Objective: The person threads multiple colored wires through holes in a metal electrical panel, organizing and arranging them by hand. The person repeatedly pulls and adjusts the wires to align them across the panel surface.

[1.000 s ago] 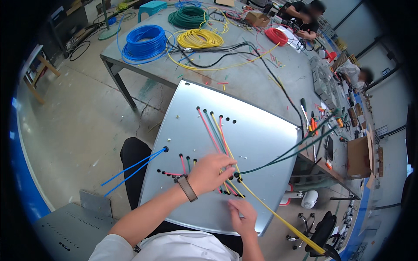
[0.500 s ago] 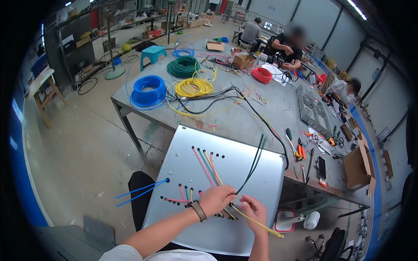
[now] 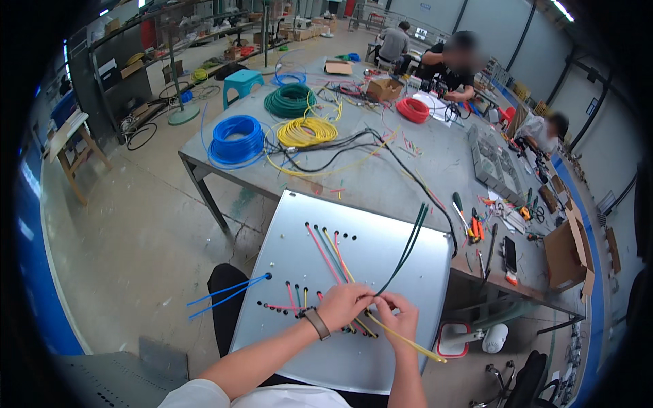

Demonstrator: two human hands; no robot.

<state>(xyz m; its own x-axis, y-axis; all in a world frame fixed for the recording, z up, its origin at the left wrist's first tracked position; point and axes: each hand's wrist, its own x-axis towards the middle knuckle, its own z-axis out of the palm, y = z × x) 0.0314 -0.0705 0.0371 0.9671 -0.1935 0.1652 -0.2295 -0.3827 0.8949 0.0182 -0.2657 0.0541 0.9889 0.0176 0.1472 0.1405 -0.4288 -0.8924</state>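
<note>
A pale metal panel (image 3: 286, 360) with rows of holes lies tilted in front of me, its far side against the table. Two dark green tubes (image 3: 406, 251) rise from between my hands, toward the far right. My left hand (image 3: 345, 304), with a watch on its wrist, pinches their lower ends. Thumb and fingers of my right hand (image 3: 398, 319) close on the same ends, which the fingertips partly hide. Yellow tubing (image 3: 411, 345) leaves a hole and passes by my right hand. Blue tubes (image 3: 231, 292) stick out at the left. Short red, green and yellow tubes (image 3: 323, 251) run between holes.
On the grey table (image 3: 388, 187) lie coils of blue (image 3: 236, 141), green (image 3: 290, 100), yellow (image 3: 306, 132) and red tubing (image 3: 413, 110). Black cables (image 3: 415, 173), pliers (image 3: 478, 228), a phone (image 3: 509, 255) and a cardboard box (image 3: 564, 255) are there too. Other people sit farther back.
My right hand has moved in against my left, its fingers now closing on the green tubes' lower ends. The view has shifted slightly.
</note>
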